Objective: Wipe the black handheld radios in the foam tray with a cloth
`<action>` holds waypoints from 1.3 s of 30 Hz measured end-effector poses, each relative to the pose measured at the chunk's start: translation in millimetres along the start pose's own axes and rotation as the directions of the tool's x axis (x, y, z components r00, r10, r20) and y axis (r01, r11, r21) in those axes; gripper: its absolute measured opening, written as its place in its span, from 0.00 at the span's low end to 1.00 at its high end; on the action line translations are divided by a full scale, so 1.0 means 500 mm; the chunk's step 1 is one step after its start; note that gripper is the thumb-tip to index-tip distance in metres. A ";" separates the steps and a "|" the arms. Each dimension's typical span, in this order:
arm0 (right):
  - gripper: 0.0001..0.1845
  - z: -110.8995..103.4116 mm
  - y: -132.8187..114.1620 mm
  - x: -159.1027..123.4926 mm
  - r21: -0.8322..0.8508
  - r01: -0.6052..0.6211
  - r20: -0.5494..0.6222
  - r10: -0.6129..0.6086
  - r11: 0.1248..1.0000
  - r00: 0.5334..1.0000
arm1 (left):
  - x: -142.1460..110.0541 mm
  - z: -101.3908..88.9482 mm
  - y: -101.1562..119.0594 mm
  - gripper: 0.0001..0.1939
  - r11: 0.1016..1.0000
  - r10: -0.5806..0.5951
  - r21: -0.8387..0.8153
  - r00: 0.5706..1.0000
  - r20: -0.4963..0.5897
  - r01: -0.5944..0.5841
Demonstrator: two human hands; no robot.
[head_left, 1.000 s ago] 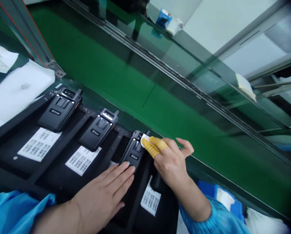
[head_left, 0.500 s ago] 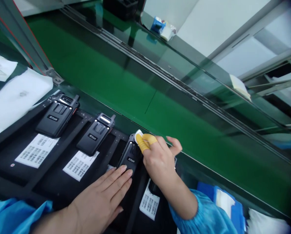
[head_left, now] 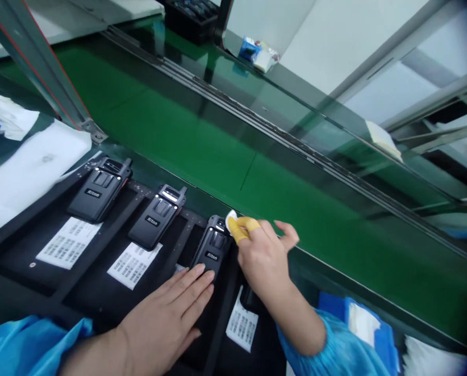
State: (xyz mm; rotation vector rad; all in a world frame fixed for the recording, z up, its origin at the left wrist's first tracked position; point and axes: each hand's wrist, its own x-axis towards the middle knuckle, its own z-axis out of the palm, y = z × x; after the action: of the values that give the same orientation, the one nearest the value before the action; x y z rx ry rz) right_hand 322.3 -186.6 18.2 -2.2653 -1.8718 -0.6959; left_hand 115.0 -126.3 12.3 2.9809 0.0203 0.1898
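Note:
A black two-way radio marked "Riton" [head_left: 211, 249] lies in a slot of the black tray [head_left: 59, 298]. My left hand [head_left: 171, 313] rests flat on its lower end, fingers stretched out. At the radio's top right corner, my right hand [head_left: 263, 250] pinches a small white wipe [head_left: 231, 218] between fingers wearing yellow finger cots [head_left: 244, 228]. To the left lie two more radios, one in the middle [head_left: 155, 218] and one at the far left [head_left: 99, 190]. Another dark radio [head_left: 250, 300] is mostly hidden under my right forearm. White barcode labels [head_left: 135, 264] lie below the radios.
A green conveyor belt [head_left: 218, 162] runs beyond the tray, with a metal post [head_left: 53, 68] at the left. White sheeting [head_left: 33, 167] lies on the left; a blue packet [head_left: 374, 326] and white cloth [head_left: 433, 357] lie on the right. A black bin [head_left: 192, 18] stands at the back.
My right hand has moved slightly right with the wipe, uncovering more of the radio's top. My left hand stays on the radio. The whole view has shifted a little.

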 end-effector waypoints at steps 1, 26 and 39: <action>0.16 -0.002 0.010 -0.009 -0.020 -0.032 -0.004 0.032 0.999 0.999 | -0.001 0.000 0.000 0.26 1.000 0.001 -0.003 1.000 0.001 -0.001; 0.17 0.006 0.030 -0.037 -0.038 -0.024 -0.081 0.021 0.999 0.996 | -0.009 0.008 -0.005 0.26 0.991 -0.036 -0.130 0.999 -0.011 0.034; 0.16 -0.011 0.009 -0.012 -0.028 -0.039 -0.066 0.038 0.999 0.997 | -0.005 0.003 -0.003 0.25 0.999 -0.009 -0.047 1.000 -0.025 0.007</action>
State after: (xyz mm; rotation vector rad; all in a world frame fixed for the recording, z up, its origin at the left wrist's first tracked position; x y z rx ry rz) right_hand 324.4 -195.1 21.4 -2.2612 -1.7958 -0.7864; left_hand 113.0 -124.9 10.3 2.9315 0.0303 0.2242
